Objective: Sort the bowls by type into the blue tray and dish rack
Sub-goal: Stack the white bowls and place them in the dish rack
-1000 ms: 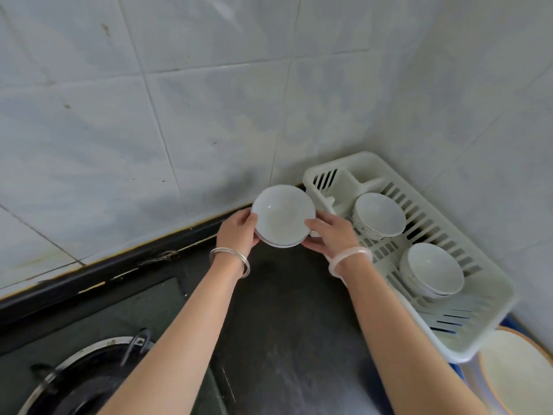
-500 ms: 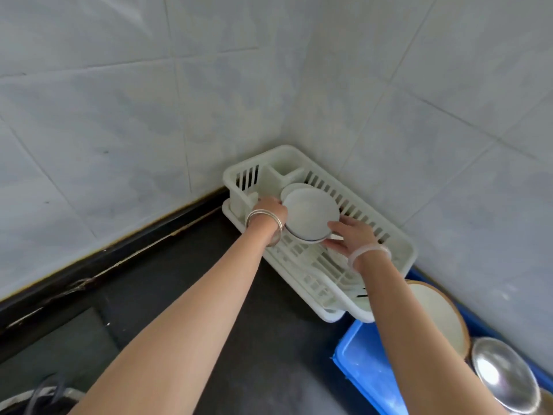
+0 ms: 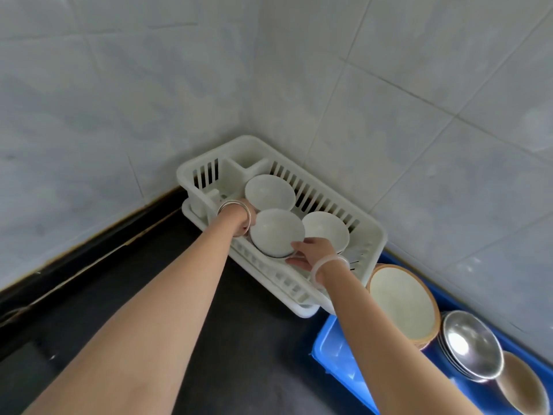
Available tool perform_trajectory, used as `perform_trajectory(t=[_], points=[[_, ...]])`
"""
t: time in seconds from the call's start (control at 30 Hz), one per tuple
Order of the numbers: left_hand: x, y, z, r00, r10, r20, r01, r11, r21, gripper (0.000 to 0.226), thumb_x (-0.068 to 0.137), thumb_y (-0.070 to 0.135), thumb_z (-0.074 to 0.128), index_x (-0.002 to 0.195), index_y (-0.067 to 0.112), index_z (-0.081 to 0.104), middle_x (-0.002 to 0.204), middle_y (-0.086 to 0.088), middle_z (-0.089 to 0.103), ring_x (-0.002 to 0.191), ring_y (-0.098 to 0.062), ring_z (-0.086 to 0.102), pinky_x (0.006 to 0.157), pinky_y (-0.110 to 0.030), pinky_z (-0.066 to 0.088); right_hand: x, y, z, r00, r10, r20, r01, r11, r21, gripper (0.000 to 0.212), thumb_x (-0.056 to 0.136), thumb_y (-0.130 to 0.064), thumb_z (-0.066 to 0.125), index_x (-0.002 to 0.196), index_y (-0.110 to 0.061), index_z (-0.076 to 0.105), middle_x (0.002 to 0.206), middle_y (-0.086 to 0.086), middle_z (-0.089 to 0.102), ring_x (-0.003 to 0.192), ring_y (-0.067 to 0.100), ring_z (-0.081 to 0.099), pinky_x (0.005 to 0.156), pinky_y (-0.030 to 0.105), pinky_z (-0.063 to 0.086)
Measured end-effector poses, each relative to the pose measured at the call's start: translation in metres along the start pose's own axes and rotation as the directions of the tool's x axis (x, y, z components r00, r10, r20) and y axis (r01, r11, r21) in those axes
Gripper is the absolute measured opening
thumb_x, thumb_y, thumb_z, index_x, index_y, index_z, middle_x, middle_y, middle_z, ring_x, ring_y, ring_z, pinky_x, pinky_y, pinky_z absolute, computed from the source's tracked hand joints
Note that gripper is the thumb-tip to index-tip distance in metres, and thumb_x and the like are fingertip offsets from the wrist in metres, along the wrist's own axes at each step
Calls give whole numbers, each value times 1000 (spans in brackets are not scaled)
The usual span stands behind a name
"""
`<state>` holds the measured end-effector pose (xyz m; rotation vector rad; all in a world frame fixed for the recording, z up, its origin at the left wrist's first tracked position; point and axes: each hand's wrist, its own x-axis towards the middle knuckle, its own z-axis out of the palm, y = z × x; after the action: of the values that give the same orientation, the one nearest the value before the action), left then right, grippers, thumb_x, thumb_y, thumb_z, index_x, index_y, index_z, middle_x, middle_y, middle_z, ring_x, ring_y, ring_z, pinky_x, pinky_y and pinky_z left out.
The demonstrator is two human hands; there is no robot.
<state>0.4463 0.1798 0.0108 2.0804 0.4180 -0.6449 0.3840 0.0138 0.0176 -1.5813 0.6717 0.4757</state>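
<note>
A white dish rack point(image 3: 369, 235) stands in the tiled corner. Both hands hold a small stack of white bowls point(image 3: 276, 230) low over the rack's near side. My left hand point(image 3: 248, 220) grips its left rim, mostly hidden behind the bowl. My right hand point(image 3: 311, 253) grips its lower right rim. Two more white bowls sit in the rack, one at the back point(image 3: 269, 191) and one at the right point(image 3: 326, 230). The blue tray point(image 3: 335, 351) lies at the lower right.
The blue tray holds a brown-rimmed bowl point(image 3: 401, 302) on its side, stacked steel bowls point(image 3: 469, 345) and another bowl point(image 3: 523, 384) at the frame edge. Dark countertop point(image 3: 239, 339) runs below the rack. Tiled walls close in behind and to the right.
Both hands have carried the white bowls from over the counter to the right into the rack and lowered them beside the two bowls there. The view has swung right, showing the blue tray.
</note>
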Motion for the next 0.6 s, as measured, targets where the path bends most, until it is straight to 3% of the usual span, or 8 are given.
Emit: perform_trajectory(t=[0.13, 0.2, 0.4, 0.47, 0.6], points=[[12, -3, 4, 1000, -2, 25, 1, 999, 34, 30, 88, -2, 47, 117, -2, 56, 123, -21, 57, 110, -35, 55, 94, -45, 49, -1, 2, 1, 1000, 25, -10, -26, 994, -102, 27, 86, -4, 62, 113, 1, 59, 108, 24, 66, 66, 20, 63, 36, 18, 49], [15, -3, 4, 999, 9, 49, -13, 997, 82, 35, 88, -1, 48, 122, -2, 53, 125, -23, 57, 107, -32, 57, 86, -41, 54, 0, 3, -1, 999, 51, 6, -51, 994, -94, 28, 86, -5, 62, 113, -1, 60, 108, 23, 67, 66, 20, 63, 40, 20, 53], [8, 0, 7, 998, 57, 18, -60, 934, 351, 27, 89, 2, 39, 108, -2, 58, 110, -21, 64, 97, -33, 63, 71, -34, 50, 1, 6, -4, 998, 60, 17, -57, 988, -147, 31, 86, -14, 64, 116, -7, 60, 86, 12, 68, 67, 19, 65, 58, 28, 56], [10, 0, 8, 998, 63, 22, -67, 943, 326, 29, 90, 5, 39, 111, -3, 57, 108, -21, 63, 94, -33, 61, 75, -36, 50, 0, 7, -5, 997, 76, 20, -74, 990, -118, 28, 87, -18, 63, 113, -7, 60, 97, 15, 69, 74, 22, 66, 65, 29, 56], [12, 2, 8, 997, 81, -8, -78, 982, 173, 32, 90, 10, 42, 117, -2, 55, 116, -22, 61, 108, -36, 57, 95, -45, 49, -4, 8, -6, 989, 138, 46, -136, 990, -45, 23, 89, -28, 60, 103, -11, 57, 107, 10, 68, 78, 21, 67, 68, 31, 55]])
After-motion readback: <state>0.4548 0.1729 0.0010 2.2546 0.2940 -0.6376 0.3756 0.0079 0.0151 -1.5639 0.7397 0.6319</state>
